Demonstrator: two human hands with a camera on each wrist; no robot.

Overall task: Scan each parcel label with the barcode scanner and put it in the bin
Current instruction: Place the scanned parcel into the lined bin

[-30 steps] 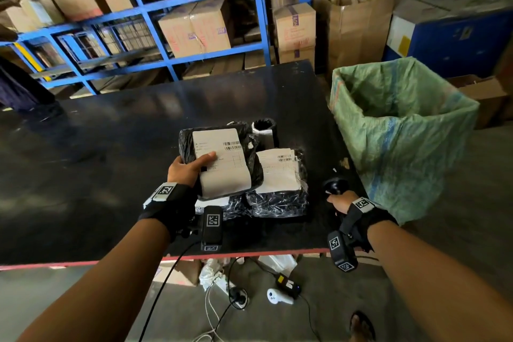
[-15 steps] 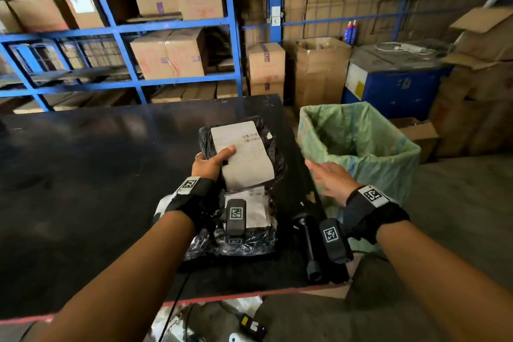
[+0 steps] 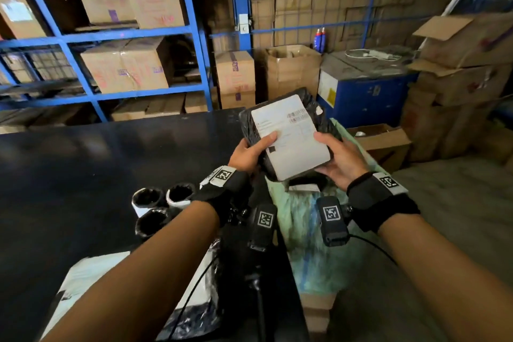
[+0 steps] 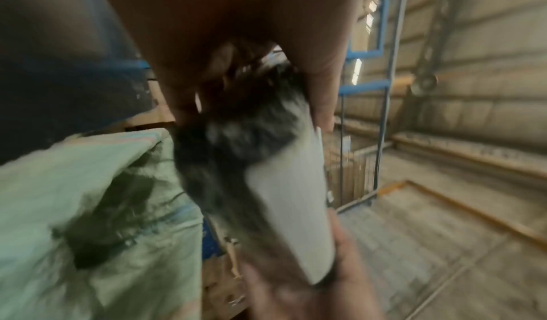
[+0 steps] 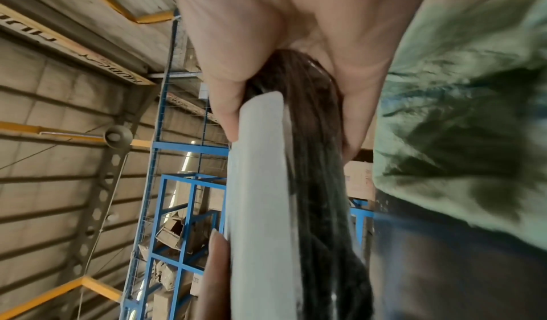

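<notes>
A black plastic parcel (image 3: 319,108) with a white barcode label (image 3: 291,136) is held in the air over the mouth of the green woven sack bin (image 3: 308,233). My left hand (image 3: 249,151) grips its left edge, thumb on the label. My right hand (image 3: 337,157) grips the right edge, thumb on top. In the left wrist view the parcel (image 4: 251,161) hangs just beside the sack (image 4: 89,208). The right wrist view shows the parcel (image 5: 319,184) edge-on, next to the sack (image 5: 473,91). A dark scanner-like shape (image 3: 256,283) lies on the table near its right edge.
Three rolled black parcels (image 3: 151,223) stand on the black table (image 3: 83,175) left of my left wrist. More bagged parcels (image 3: 91,280) lie at the near edge. Blue racking with cartons (image 3: 125,69) stands behind. An open carton (image 3: 383,141) sits beyond the bin.
My right hand let go of the scanner on the table and took hold of the parcel. Both hands carried the parcel rightward off the pile to above the bin.
</notes>
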